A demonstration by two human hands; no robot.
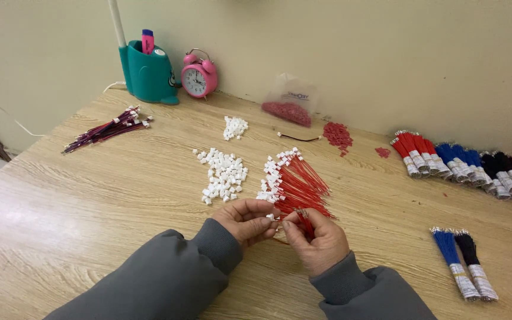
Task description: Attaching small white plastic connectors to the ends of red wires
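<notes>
My left hand [247, 218] pinches a small white plastic connector [272, 217] between thumb and fingers. My right hand [317, 237] grips a small bunch of red wires [306, 224] and brings one wire tip to that connector. Both hands meet just above the wooden table [78, 201]. Right behind them lies a fan of red wires with white connectors fitted [294, 181]. A loose heap of white connectors [223, 173] lies to the left of that fan, with a smaller heap [234, 127] farther back.
Dark red and black finished wires [106, 130] lie at back left near a teal pen holder [147, 74] and pink alarm clock [199, 74]. A bag of red parts [289, 108], loose red parts [338, 135], taped red, blue, black wire bundles [460, 161] and two bundles [463, 264] sit right.
</notes>
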